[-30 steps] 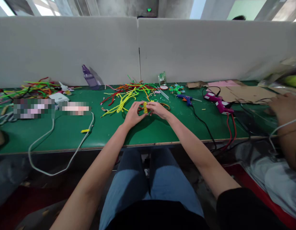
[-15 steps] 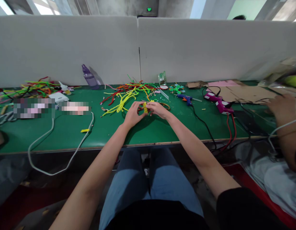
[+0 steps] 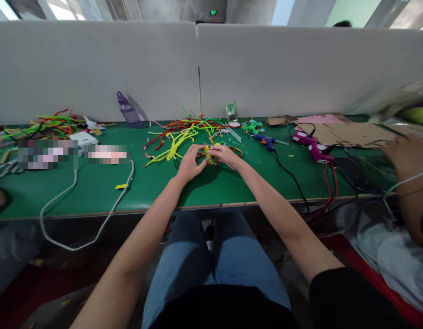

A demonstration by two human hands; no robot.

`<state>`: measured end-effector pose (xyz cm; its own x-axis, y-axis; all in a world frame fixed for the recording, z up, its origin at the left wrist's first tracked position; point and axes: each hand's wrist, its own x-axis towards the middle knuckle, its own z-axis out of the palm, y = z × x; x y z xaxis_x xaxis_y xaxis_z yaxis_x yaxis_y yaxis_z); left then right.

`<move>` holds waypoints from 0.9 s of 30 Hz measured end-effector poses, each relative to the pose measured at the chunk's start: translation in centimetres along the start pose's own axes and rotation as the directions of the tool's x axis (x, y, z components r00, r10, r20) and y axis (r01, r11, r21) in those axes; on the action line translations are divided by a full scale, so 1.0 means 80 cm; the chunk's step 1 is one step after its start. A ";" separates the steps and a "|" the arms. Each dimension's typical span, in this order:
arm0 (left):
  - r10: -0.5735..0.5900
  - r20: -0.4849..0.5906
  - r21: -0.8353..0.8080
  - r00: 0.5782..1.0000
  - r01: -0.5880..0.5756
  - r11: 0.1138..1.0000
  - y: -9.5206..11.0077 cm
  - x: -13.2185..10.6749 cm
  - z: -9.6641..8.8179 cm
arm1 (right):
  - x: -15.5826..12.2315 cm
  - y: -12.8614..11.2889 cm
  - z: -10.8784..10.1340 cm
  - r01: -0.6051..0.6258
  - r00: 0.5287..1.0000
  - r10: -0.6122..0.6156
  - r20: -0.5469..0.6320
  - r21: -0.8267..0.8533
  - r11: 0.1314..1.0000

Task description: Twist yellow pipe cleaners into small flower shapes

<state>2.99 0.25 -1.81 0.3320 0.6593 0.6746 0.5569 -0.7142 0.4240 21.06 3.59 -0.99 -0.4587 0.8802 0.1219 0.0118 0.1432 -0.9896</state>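
My left hand (image 3: 190, 163) and my right hand (image 3: 226, 156) meet over the green table (image 3: 95, 201), fingers pinched on a small yellow pipe-cleaner piece (image 3: 208, 154) held between them. A dark red strand shows under it. Just behind the hands lies a loose pile of pipe cleaners (image 3: 184, 132), yellow, red, orange and green.
A blue glue gun (image 3: 264, 141) and a pink glue gun (image 3: 312, 146) lie to the right with trailing cables. Cardboard sheets (image 3: 348, 132) and another person's hand (image 3: 406, 153) are at far right. A purple bottle (image 3: 127, 109), white cable (image 3: 77, 192) and more pipe cleaners (image 3: 43, 125) sit left.
Both hands have stayed in place; the fingers shifted slightly on the yellow piece, which sits a little lower and more hidden.
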 end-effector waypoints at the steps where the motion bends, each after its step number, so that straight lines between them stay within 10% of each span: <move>1: 0.006 0.004 0.001 1.000 -0.006 1.000 0.000 0.000 0.000 | 0.000 0.000 0.000 0.001 1.000 -0.001 0.003 -0.002 1.000; 27: -0.030 -0.003 0.036 1.000 0.030 0.999 -0.003 0.000 0.005 | 0.000 0.001 -0.001 0.033 0.999 -0.033 0.012 -0.009 0.999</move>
<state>3.11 0.51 -2.18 0.3133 0.6795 0.6634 0.5938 -0.6853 0.4216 21.15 3.60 -1.04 -0.4699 0.8692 0.1537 0.0048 0.1767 -0.9843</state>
